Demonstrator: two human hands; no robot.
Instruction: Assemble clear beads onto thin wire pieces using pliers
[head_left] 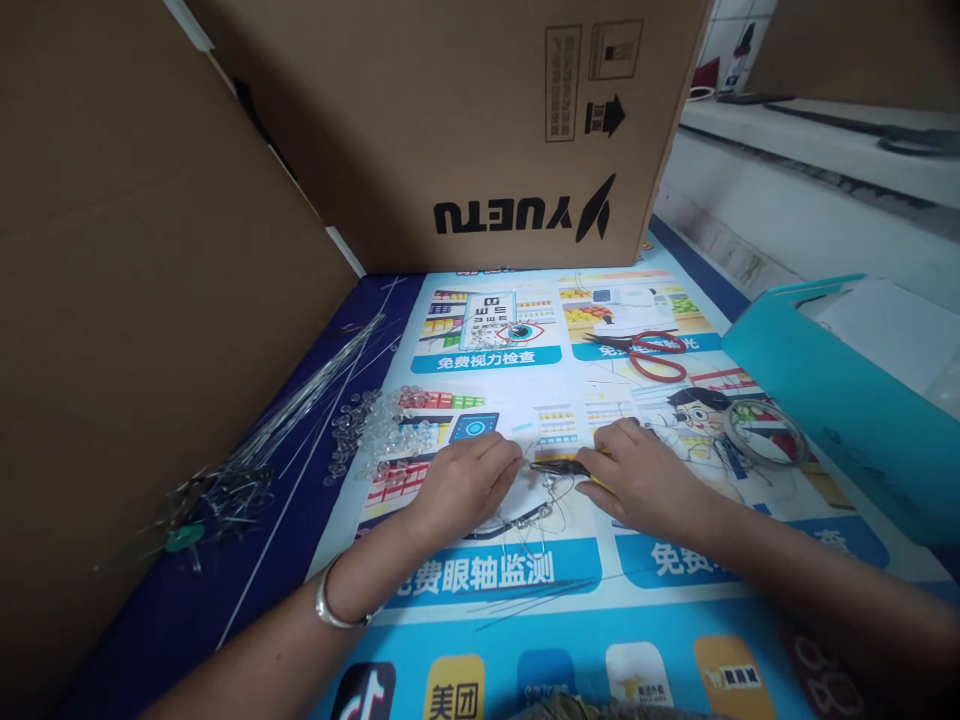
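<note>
A person's forearms reach in from the bottom edge over a printed poster mat [525,600], a silver bangle [334,605] on the left wrist. The left hand [461,485] lies knuckles-up, fingers curled narrow w/ tips pinched at a thin wire piece [536,515] that rests on the mat between both hands. The right hand [637,475] is closed around small dark pliers [562,467], whose tip points left, nearly touching the left fingertips; whether the tip grips the wire cannot be told. Loose straight wires [517,598] lie on the mat just below the hands. Left of the hands, a heap of small clear beads [382,430]; further left, a bundle of long wires [300,400] fanned along the mat's dark-blue edge, dark tangled ends & a green bit near the cardboard wall [150,300]. Right of the hands, a roll of clear tape [765,432], beside a teal box [832,400]. Beyond, red-handled scissors [652,352] lie flat. At the back stands a cardboard carton [465,130] w/ "YUETU" printed upside down
</note>
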